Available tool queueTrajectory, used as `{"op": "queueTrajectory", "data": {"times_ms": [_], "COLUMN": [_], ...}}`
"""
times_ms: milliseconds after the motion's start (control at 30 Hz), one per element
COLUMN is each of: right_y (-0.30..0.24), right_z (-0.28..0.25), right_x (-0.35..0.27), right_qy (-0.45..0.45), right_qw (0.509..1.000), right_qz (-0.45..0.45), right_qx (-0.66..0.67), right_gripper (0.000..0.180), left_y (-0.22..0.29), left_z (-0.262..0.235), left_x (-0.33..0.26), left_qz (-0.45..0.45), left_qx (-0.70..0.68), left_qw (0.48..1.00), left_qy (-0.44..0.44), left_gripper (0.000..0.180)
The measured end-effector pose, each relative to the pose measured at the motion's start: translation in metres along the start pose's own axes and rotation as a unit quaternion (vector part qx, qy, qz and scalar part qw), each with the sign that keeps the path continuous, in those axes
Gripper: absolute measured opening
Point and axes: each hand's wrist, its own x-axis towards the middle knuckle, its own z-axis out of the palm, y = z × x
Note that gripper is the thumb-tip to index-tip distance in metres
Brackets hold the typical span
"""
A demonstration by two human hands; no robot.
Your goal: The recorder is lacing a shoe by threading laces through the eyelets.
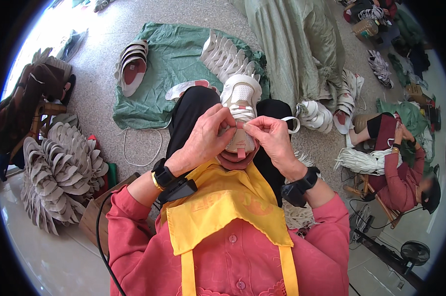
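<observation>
A white and beige shoe upper point(241, 91) with pink trim rests on my lap, its toe pointing away from me. White shoelace point(243, 113) runs across its front in rows, and a loop of it curves out beside my right hand. My left hand point(210, 130) is closed in a pinch at the left of a pink tongue loop; what lies between its fingertips is hidden. At the other side of that loop, my right hand point(271, 140) has thumb and forefinger pressed together on the lace. A pink pull tab point(241, 153) shows below, between the hands.
Nested shoe uppers point(228, 55) and another stack point(132, 66) lie on a green sheet point(158, 44). A big grey-green sack point(297, 44) stands ahead on the right. Bundled grey pieces point(65, 172) are heaped at left. A seated person point(398, 172) works at right, near a fan point(414, 252).
</observation>
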Motion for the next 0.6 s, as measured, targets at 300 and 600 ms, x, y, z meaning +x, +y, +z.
{"op": "queueTrajectory", "data": {"times_ms": [300,600], "right_y": [-0.0002,-0.0015], "right_z": [-0.0098,-0.0054], "right_x": [0.0009,0.0035], "right_qy": [-0.043,-0.014], "right_qw": [0.999,0.983], "right_qz": [-0.017,-0.079], "right_qx": [-0.022,-0.165], "right_gripper": [0.013,0.011], "left_y": [-0.0033,-0.0038], "left_z": [0.0007,0.0005], "left_x": [-0.0016,-0.0013], "left_qz": [0.012,0.010], "left_qx": [0.008,0.014], "left_qw": [1.000,1.000], "left_qy": [-0.002,-0.006], "left_gripper": [0.014,0.015]}}
